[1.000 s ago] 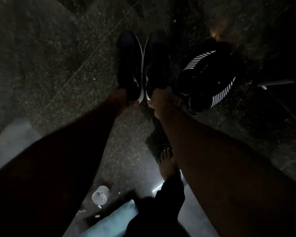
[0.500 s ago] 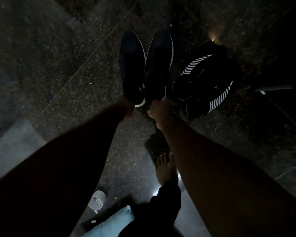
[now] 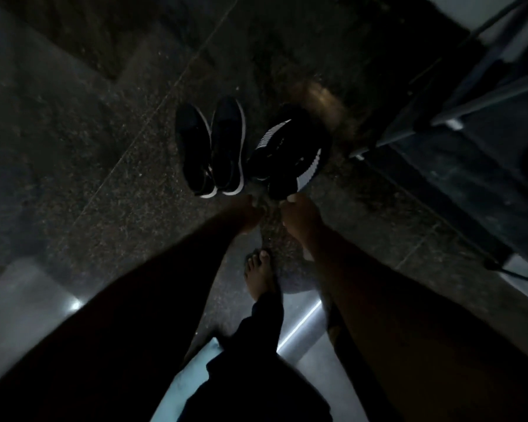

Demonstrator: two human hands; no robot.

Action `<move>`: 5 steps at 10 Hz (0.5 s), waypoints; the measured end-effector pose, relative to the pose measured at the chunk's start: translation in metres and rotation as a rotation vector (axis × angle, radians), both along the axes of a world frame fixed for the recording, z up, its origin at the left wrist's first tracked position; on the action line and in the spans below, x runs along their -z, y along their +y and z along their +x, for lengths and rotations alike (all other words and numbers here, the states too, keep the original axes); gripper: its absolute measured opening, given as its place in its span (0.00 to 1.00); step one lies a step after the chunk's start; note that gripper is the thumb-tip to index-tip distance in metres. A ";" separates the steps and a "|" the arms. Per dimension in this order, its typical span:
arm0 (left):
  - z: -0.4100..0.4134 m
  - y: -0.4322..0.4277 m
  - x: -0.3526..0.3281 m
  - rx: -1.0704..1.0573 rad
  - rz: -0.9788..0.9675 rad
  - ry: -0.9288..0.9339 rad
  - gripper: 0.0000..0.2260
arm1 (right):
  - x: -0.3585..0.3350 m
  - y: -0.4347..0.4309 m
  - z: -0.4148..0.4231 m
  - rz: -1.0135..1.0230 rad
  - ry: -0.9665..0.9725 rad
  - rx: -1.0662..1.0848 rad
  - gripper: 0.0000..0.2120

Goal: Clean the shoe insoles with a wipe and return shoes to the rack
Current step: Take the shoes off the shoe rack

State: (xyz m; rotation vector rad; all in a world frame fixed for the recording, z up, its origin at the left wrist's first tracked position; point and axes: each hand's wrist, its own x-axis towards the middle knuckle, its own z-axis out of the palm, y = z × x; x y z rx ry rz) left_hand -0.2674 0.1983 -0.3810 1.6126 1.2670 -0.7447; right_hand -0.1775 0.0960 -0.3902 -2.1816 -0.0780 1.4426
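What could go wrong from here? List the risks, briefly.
1. The scene is very dark, so the right hand at the striped shoes' heel may grip badly and drop one.
2. The bare foot is just below the hands; a dropped shoe could hit it.
3. The rack's bars stand close by, easy to bump.
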 end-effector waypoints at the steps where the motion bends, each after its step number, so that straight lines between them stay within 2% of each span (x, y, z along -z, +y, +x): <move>1: 0.041 -0.023 -0.084 0.067 -0.024 0.012 0.11 | -0.061 -0.038 0.025 -0.078 -0.089 -0.090 0.19; 2: 0.067 -0.050 -0.155 0.184 0.004 -0.043 0.09 | -0.142 -0.076 0.049 -0.078 -0.156 -0.105 0.18; 3: 0.088 -0.079 -0.227 0.237 0.017 -0.132 0.12 | -0.210 -0.102 0.066 -0.047 -0.181 -0.032 0.19; 4: 0.096 -0.104 -0.278 0.218 0.013 -0.158 0.06 | -0.265 -0.111 0.070 0.000 -0.185 -0.005 0.27; 5: 0.078 -0.109 -0.280 0.188 0.029 -0.207 0.02 | -0.301 -0.098 0.063 0.037 -0.206 -0.037 0.18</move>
